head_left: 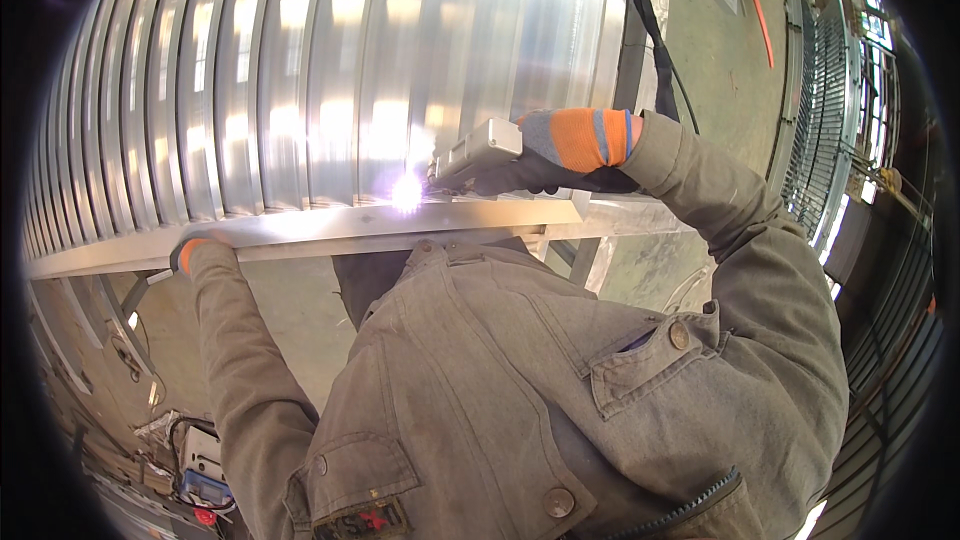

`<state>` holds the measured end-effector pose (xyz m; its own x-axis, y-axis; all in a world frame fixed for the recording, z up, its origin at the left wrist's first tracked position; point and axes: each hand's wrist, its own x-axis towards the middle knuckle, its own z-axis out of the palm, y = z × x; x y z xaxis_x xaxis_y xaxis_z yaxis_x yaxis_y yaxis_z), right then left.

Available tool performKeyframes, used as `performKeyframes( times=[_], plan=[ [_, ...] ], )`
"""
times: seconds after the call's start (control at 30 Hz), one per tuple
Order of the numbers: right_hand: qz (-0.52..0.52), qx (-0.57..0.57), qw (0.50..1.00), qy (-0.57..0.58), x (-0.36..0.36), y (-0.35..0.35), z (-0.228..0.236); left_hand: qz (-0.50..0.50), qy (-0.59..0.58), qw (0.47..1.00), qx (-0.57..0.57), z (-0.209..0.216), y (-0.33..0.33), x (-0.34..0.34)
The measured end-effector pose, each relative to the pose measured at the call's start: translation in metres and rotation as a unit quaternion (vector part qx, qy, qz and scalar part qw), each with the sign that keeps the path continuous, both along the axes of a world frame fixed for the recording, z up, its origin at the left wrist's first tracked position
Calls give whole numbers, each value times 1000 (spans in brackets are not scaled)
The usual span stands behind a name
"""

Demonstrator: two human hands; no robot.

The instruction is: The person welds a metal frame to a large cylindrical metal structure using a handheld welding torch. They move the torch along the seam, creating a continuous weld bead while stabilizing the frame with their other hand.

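My right hand, in an orange and grey knit glove with a dark palm, is closed around a handheld welding gun with a pale, boxy body. At the gun's tip a bright white-violet welding spot glows where the shiny ribbed metal panel meets a long metal edge bar. Glare washes out the seam there. My left hand, also gloved, rests at the same bar farther left; its sleeve hides most of it, and its fingers do not show.
A black cable runs along the panel's right end. Below the bar are metal frame legs. On the floor at lower left stands a pale machine with cables. Slatted metal panels lie at the right, and an orange strip lies on the floor.
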<state>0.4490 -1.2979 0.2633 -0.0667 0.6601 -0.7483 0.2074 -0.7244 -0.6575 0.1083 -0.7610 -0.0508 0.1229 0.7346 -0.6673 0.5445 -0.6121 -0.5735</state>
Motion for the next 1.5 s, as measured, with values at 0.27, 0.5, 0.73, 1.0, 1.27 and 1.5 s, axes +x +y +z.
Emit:
performKeyframes(
  times=[0.27,0.5,0.73,1.0,1.27,1.5],
  plan=[
    [24,-49,998,17,4,5,12,0,2,1000,-1,-1,2,0],
    [50,-50,997,6,3,8,14,-1,6,1000,-1,-5,6,-2],
    [-2,-53,998,43,5,6,25,-1,11,1000,-2,-8,9,-4],
    [13,-96,995,-1,4,10,32,-5,15,1000,-2,-10,11,-5],
    [-18,-80,997,13,4,0,41,-8,16,1000,-1,-9,9,-13],
    [-17,-112,993,-15,3,-7,39,-8,14,1000,3,-8,9,-15]
  ],
)
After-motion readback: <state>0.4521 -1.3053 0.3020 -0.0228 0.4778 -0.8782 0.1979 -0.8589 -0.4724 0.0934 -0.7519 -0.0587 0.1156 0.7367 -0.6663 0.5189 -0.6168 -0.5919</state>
